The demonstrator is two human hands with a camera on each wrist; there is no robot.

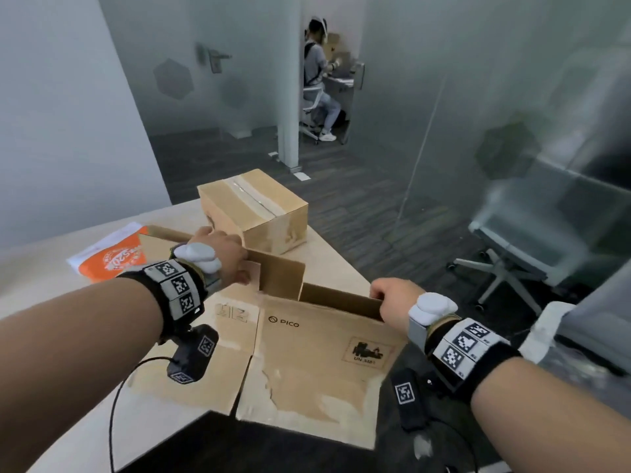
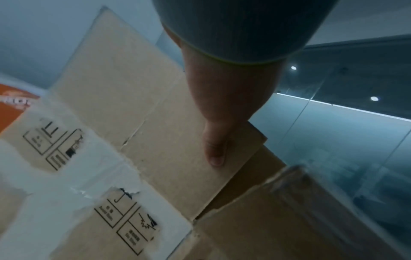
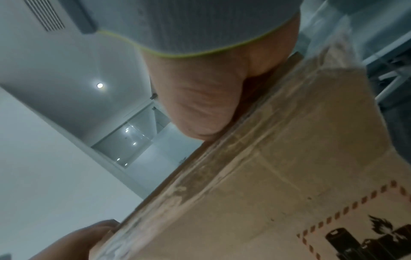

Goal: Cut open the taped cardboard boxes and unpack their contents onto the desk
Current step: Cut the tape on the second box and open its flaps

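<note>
The step in hand looks like spreading the flaps of the opened brown cardboard box (image 1: 307, 349) printed with "PICO", so its contents can be reached. To do it well, each flap should be folded outward along its crease and not torn, with both hands pulling evenly so the box does not slide off the near corner of the pale wooden bench (image 1: 41, 254), which it already overhangs.

Taking that opened box as the landmark: to its far left an orange and white printed bag (image 1: 112, 256) lies flat on the bench. At the box's left far edge the left hand (image 1: 218, 250) is clamped on a raised brown cardboard flap (image 1: 280, 276), thumb pressed flat on the flap's face in the left wrist view and the other fingers hidden behind it. Just behind the box, nearly touching that flap, stands a smaller brown cardboard box with clear tape along its top seam (image 1: 254, 208), still sealed. At the opened box's right far corner the right hand (image 1: 396, 302) grips the upper edge of the box wall, fingers curled over it.

The inside of the opened box is hidden, so I cannot tell what it holds. The taped box will likely need cutting afterwards; no cutter shows.
</note>
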